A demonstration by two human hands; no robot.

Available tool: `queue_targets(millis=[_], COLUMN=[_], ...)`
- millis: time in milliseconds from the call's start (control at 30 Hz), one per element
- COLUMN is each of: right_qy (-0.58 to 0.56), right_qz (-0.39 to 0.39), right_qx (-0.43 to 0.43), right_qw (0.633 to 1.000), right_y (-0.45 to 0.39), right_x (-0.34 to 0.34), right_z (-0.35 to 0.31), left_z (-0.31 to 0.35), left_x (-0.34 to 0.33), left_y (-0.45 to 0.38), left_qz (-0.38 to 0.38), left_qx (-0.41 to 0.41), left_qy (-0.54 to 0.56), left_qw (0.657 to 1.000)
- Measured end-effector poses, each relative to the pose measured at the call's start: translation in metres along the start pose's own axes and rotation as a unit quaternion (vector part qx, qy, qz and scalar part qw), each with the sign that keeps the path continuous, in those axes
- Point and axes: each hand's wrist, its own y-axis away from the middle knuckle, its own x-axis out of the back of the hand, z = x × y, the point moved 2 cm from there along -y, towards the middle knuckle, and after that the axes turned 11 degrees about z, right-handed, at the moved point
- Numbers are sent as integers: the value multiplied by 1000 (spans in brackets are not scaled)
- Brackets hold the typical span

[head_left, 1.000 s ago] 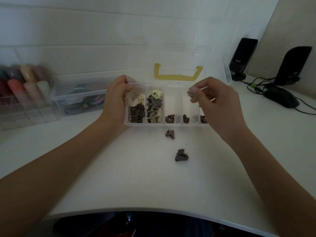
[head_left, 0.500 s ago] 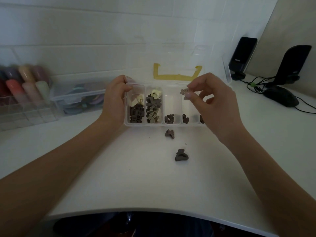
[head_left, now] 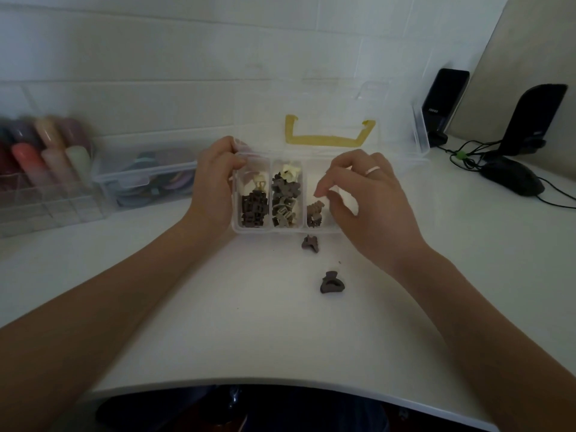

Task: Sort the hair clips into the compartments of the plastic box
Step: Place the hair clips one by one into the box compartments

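Brown clips (head_left: 310, 243) lie loose on the desk (head_left: 249, 322) just below the right hand (head_left: 367, 207), whose curled fingers (head_left: 321, 190) hold nothing visible; the left hand (head_left: 215, 185) grips the plastic box (head_left: 268, 230).

One marking found — a small pale brand mark on the front of the nearer black speaker (head_left: 442, 104), too blurred to read. A similar faint mark sits low on the second black speaker (head_left: 534, 120) — also illegible. No other text, number or label can be read.
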Motion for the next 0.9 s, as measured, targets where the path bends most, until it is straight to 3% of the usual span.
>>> queue_targets(millis=[133,267,400,567,900], right_qy=[-1,97,146,69,157], right_qz=[-36,-108,-103,-114,-138], right_qx=[69,107,91,41,73], right_qw=[997,984,980,990,975], right_y=[0,4,5,1,3], right_x=[2,-3,-5,1,-2], right_z=[-2,-2,1,-2,0], left_z=[0,1,0,0,0], left_x=[0,-2,-2,0,0], left_y=[1,3,3,2,3], left_qz=[2,13,17,8,14], left_qx=[8,15,19,3,1], left_qy=[1,11,9,-6,-19], left_qw=[1000,1000,1000,1000,1000])
